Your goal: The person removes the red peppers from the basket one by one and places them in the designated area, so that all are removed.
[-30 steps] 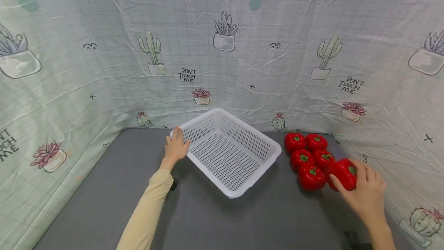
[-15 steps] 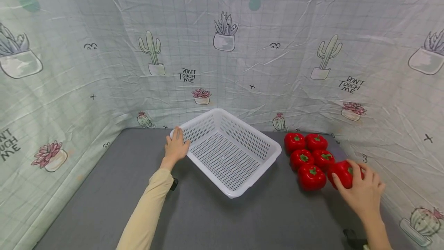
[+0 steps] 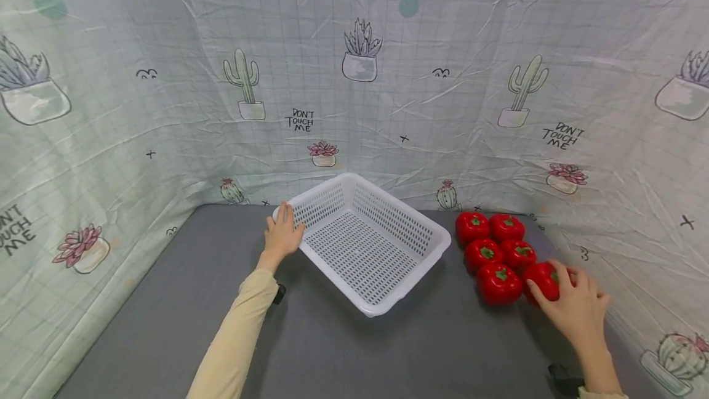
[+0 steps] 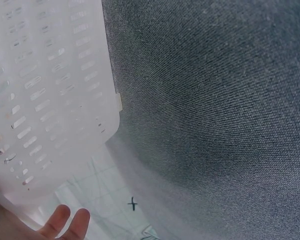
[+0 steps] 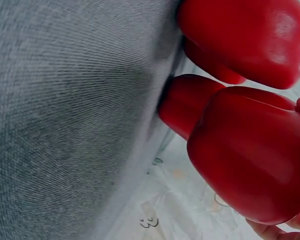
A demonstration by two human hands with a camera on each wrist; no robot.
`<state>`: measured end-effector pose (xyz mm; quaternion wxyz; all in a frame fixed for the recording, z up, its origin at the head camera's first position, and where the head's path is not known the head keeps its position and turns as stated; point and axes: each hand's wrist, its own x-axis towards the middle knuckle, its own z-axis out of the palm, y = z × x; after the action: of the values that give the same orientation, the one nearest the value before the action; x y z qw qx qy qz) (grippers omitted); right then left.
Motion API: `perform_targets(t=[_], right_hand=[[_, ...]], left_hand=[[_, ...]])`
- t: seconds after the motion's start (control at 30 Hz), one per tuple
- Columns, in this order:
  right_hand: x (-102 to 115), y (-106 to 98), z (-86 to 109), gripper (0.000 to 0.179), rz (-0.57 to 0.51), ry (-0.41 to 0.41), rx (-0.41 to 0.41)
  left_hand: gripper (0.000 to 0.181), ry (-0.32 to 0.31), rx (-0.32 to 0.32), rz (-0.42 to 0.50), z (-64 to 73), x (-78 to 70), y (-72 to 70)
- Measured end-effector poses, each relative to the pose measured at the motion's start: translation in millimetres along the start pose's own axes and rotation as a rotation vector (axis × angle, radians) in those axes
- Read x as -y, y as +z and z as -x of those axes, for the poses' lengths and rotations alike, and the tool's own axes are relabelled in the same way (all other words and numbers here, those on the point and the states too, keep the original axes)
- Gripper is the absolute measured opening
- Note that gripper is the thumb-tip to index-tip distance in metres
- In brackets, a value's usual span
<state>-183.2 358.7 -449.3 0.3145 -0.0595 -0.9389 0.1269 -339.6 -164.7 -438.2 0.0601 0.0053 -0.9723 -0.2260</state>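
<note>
My right hand holds a red bell pepper, thumb on the near side and fingers over the far side. In the right wrist view, that bell pepper is large and glossy, with fingertips at its edges. It sits at the front right of several other red bell peppers with green stems. My left hand grips the left corner of a white perforated plastic basket, thumb at the rim. In the left wrist view, two fingers extend beyond the basket's wall.
A dark grey cloth-like surface lies under everything. Behind and to the sides hangs a pale curtain printed with cacti. The bell peppers stand close to the right curtain, a short way from the basket's right corner.
My right hand has moved down and slightly left with the bell pepper, which now sits lower beside the others. The left hand and basket have stayed in place.
</note>
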Motion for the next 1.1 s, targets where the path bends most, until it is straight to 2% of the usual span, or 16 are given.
perform_targets(t=[0.57,0.83,0.97,1.1], right_hand=[[-12.4,17.6,0.6,0.055,0.058,0.01,0.207],[-13.4,17.6,2.7,0.057,0.061,0.006,0.243],[-15.0,15.7,4.0,0.07,0.056,-0.025,0.248],[-17.3,12.5,5.3,0.089,0.054,-0.063,0.299]], left_hand=[[0.065,0.01,0.019,0.0,2.0,-3.1,-2.7],[0.066,0.005,0.018,0.007,1.1,-2.3,-1.6],[0.066,-0.001,0.015,0.008,0.9,-1.4,-0.9],[0.065,-0.005,0.019,0.007,1.1,-0.7,-0.8]])
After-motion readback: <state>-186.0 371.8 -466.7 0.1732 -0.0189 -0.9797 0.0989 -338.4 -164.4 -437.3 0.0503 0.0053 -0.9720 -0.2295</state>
